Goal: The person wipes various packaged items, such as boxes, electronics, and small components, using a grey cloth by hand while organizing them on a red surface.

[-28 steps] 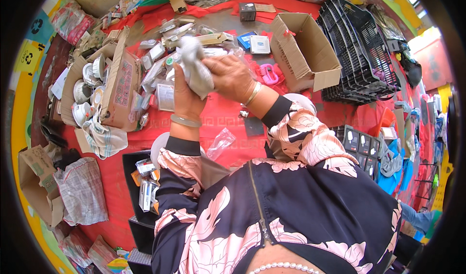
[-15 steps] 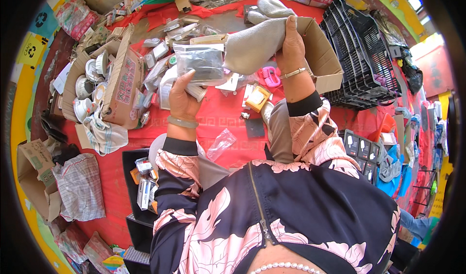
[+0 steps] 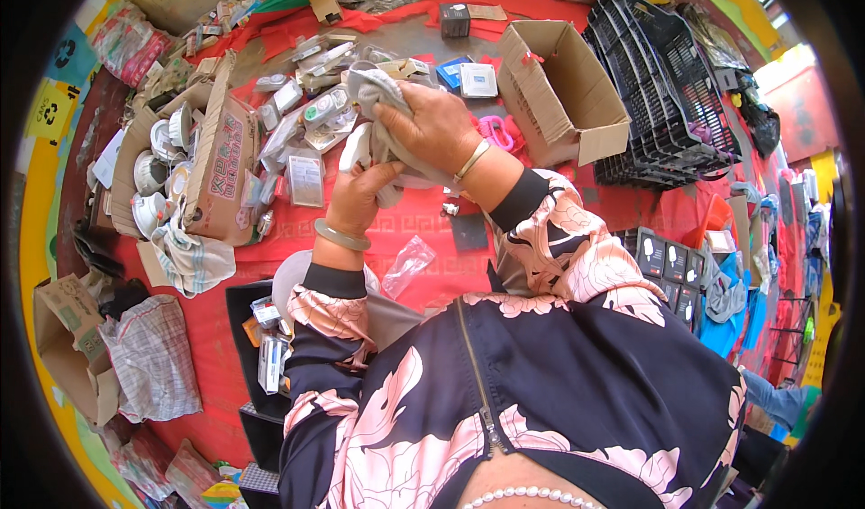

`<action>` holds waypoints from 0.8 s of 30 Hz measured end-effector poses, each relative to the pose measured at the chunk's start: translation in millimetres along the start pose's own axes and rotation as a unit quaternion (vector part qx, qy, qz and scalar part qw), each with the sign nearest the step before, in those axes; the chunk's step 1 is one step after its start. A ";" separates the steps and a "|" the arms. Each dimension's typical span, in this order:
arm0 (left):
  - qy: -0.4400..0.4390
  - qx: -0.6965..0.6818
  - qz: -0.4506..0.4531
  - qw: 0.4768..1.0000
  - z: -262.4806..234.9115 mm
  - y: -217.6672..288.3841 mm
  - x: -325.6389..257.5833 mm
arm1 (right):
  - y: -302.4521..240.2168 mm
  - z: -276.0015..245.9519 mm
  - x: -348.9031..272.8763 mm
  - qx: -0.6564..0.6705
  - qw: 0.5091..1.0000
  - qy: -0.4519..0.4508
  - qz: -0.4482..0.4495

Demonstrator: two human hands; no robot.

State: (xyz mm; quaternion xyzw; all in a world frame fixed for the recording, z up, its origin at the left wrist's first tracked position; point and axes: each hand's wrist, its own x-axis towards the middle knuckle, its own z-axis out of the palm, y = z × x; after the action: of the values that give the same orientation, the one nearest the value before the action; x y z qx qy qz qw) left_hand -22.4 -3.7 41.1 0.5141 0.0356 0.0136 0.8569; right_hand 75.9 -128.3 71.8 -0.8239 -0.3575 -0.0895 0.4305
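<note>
- cloth (image 3: 371,86), grey, bunched, sits between your two hands, up over the pile; folds stick out past both grips.
- your right hand (image 3: 439,131) is closed over the upper part, fingers and thumb clamped on fabric; a loose flap pokes out beyond it, toward the pile.
- your left hand (image 3: 353,198) is lower and to the left, thumb and fingers pinching the cloth's lower end; a pale fold stands up just above the knuckles.
- middle of the cloth hangs slack between the grips; can't tell if you've got anything wrapped inside.
- behind your hands: heap of packaged items (image 3: 311,104).
- flat clear packet (image 3: 305,180) lies near your left hand, apart from it.
- pink plastic item (image 3: 497,133) is just beside your right hand; open cardboard box (image 3: 568,86) farther right, black crates (image 3: 662,95) past that.
- carton of white round fixtures (image 3: 232,171) on your left.
- crumpled clear bag (image 3: 408,266) on red sheeting (image 3: 396,230), below your hands.
</note>
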 end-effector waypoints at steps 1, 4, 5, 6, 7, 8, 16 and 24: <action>-0.010 0.010 -0.020 1.000 -5.4 0.2 -0.7 | 2.4 -0.4 1.5 0.006 1.000 0.007 0.028; -0.016 0.003 -0.062 0.998 -8.6 -1.4 -0.1 | 31.9 5.2 12.6 0.125 0.986 0.002 0.109; -0.017 -0.006 -0.073 0.997 -7.6 -2.2 1.3 | 42.7 4.5 15.9 0.202 0.971 -0.005 0.130; -0.010 -0.021 -0.060 0.998 -9.5 -4.0 1.2 | 45.9 1.1 18.9 0.256 0.950 -0.047 0.171; -0.003 -0.037 -0.047 0.998 -11.4 -6.7 1.7 | 57.2 3.7 22.3 0.265 0.947 -0.036 0.176; 0.001 -0.052 -0.036 0.998 -11.0 -8.4 3.6 | 82.2 4.9 27.1 0.071 0.996 0.011 0.053; 0.005 -0.268 0.067 0.961 -23.5 5.0 8.7 | 60.7 -47.0 22.8 0.602 0.722 0.133 0.314; 0.023 -0.268 0.072 0.960 6.3 -16.3 17.4 | 11.1 27.0 3.1 0.502 0.848 0.057 0.159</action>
State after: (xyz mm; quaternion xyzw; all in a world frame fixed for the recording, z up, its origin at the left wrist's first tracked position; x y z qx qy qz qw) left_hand -4.8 -15.8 28.8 0.2662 0.0133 0.0959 0.9590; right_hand 81.1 -109.9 49.4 -0.5341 -0.1924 0.1251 0.8137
